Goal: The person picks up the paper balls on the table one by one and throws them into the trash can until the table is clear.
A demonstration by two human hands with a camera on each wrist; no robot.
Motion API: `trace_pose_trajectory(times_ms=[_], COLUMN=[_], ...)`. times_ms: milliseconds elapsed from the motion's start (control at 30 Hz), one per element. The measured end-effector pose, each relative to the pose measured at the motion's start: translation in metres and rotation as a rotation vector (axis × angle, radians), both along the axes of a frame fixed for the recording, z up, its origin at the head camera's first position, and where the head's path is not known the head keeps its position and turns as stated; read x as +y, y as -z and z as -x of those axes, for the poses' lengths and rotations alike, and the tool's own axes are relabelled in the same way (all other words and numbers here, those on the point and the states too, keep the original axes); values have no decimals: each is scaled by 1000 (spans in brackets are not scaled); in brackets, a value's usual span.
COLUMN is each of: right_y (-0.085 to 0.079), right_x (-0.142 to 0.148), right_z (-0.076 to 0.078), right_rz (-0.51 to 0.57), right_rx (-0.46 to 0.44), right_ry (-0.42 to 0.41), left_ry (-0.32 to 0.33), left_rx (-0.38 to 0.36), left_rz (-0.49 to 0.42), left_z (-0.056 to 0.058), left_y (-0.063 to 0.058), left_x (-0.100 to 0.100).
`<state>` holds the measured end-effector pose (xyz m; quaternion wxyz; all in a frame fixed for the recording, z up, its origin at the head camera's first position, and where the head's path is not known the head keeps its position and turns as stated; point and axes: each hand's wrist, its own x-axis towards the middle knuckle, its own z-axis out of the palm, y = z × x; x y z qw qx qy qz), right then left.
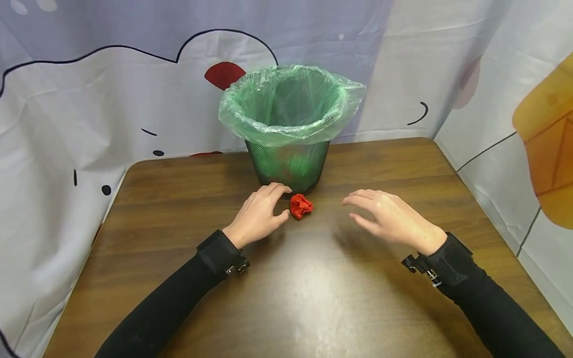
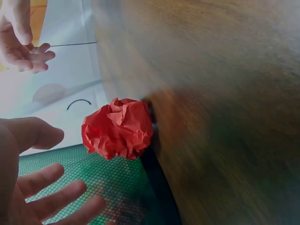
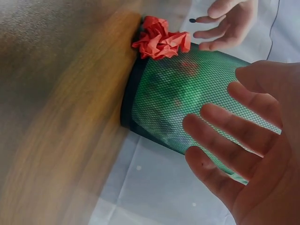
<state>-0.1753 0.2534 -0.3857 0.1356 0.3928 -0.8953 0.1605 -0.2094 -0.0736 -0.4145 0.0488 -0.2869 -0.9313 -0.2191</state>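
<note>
A crumpled ball of red paper (image 1: 300, 206) lies on the wooden table, just in front of a mesh waste bin (image 1: 291, 166) lined with a green plastic bag (image 1: 286, 132). Just left of the paper is my left hand (image 1: 261, 213), its thumb and fingers apart and holding nothing. My right hand (image 1: 388, 219) hovers farther off to the right, fingers loosely extended and nothing in them. In the left wrist view the red paper ball (image 2: 118, 129) shows beyond the spread fingers. The right wrist view has the paper (image 3: 161, 38) near the bin's base.
The brown wooden table (image 1: 286, 308) has rounded back corners. Behind it hangs a printed curtain (image 1: 112, 104), with another printed sheet (image 1: 501, 124) along the right side. Blurred green and reddish contents show through the bin's mesh (image 3: 178, 89).
</note>
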Motion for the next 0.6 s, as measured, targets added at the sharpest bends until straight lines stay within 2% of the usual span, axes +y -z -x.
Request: trace_pose_trajectory(times_ms=[600], right_y=[10], right_x=[6], right_z=[-5], right_rz=[-15], right_rx=[-38], right_ry=[31], left_ry=[84], left_rx=[-42], left_rz=[132], left_z=[13], left_y=[7], left_x=[25])
